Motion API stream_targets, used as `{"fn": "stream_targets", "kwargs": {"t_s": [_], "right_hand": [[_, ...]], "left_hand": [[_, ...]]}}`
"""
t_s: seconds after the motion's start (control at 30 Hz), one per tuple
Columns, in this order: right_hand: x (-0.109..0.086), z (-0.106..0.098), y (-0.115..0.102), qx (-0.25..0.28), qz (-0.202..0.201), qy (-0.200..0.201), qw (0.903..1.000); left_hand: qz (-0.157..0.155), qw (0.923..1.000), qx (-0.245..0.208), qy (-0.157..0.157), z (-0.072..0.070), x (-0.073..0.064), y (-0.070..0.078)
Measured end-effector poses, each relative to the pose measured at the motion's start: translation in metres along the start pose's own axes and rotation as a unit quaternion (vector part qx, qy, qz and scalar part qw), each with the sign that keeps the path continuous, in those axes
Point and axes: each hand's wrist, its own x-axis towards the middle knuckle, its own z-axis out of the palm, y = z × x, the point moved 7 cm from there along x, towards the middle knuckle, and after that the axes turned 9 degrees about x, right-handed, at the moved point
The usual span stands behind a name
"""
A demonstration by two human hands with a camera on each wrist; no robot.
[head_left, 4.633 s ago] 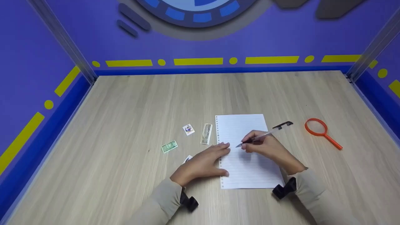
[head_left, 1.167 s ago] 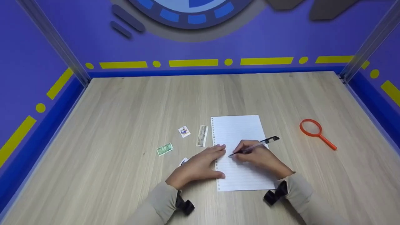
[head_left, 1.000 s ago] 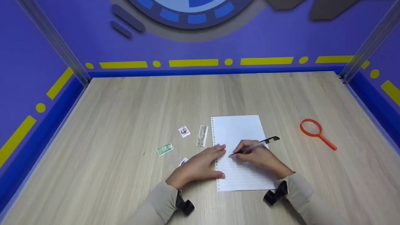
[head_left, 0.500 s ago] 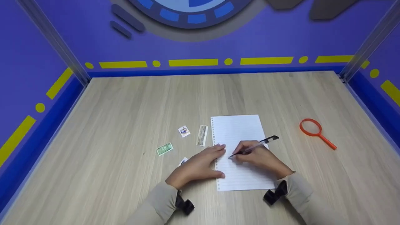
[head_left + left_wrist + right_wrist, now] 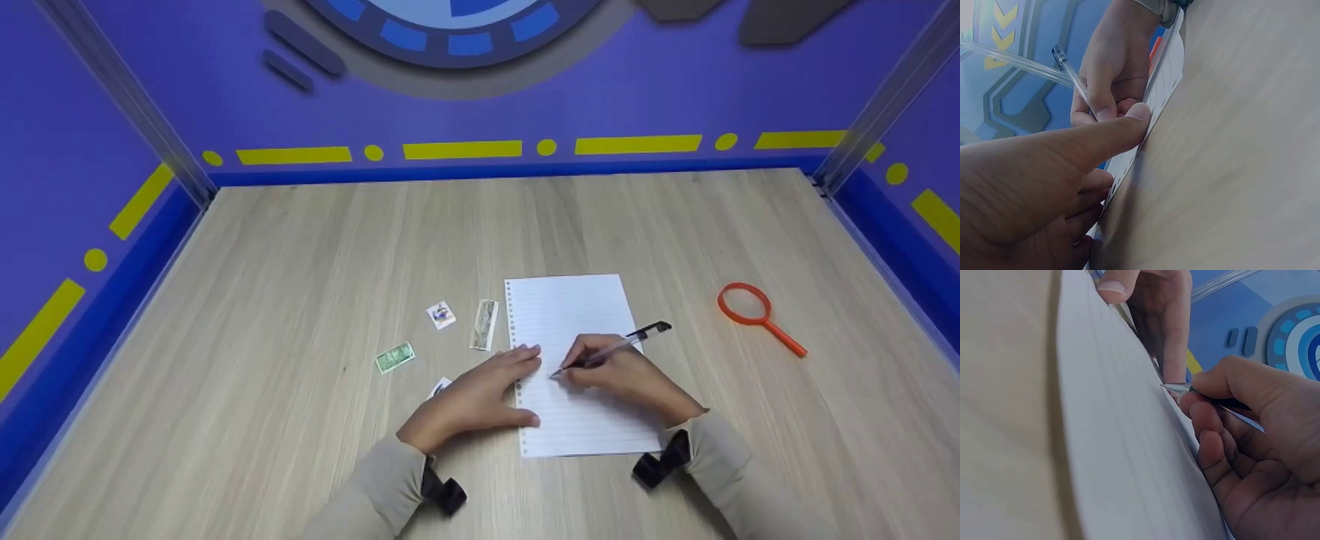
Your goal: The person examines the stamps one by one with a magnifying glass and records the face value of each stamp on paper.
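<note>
A lined sheet of loose-leaf paper (image 5: 574, 307) with punched holes along its left edge lies on the table. My right hand (image 5: 626, 379) pinches a clear pen (image 5: 619, 346) with a black cap clipped at its rear end; the metal tip touches or nearly touches the page, left of its middle. In the right wrist view the pen tip (image 5: 1176, 387) points at the paper (image 5: 1112, 410). My left hand (image 5: 476, 401) rests with spread fingers on the holed edge, its thumb (image 5: 1139, 112) on the margin. No writing can be made out.
Left of the paper lie a long brownish stamp (image 5: 484, 325), a small picture stamp (image 5: 442, 315) and a green stamp (image 5: 395, 358). Another stamp (image 5: 440, 387) is partly hidden by the left hand. An orange magnifying glass (image 5: 763, 319) lies at right. Blue panels (image 5: 480, 112) border the table.
Since the oldest frame my right hand has brought the pen down and left on the page. Over the last second the pen shifts only slightly. My left hand stays in place.
</note>
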Motion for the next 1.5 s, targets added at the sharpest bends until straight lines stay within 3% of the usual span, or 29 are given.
{"fn": "stream_targets", "kwargs": {"t_s": [0.23, 0.53, 1.5], "right_hand": [[-0.0017, -0.0035, 0.0007, 0.004, 0.005, 0.013, 0.9999], [0.0001, -0.0031, -0.0014, -0.005, -0.021, 0.013, 0.9997], [-0.0014, -0.0053, 0.0001, -0.029, -0.003, 0.018, 0.9994]], "left_hand": [[0.001, 1.0000, -0.002, 0.001, -0.0009, 0.0003, 0.0004], [-0.003, 0.9999, -0.014, -0.008, -0.0008, 0.0015, -0.0012], [-0.002, 1.0000, -0.004, -0.003, -0.0004, 0.0006, 0.0005]]}}
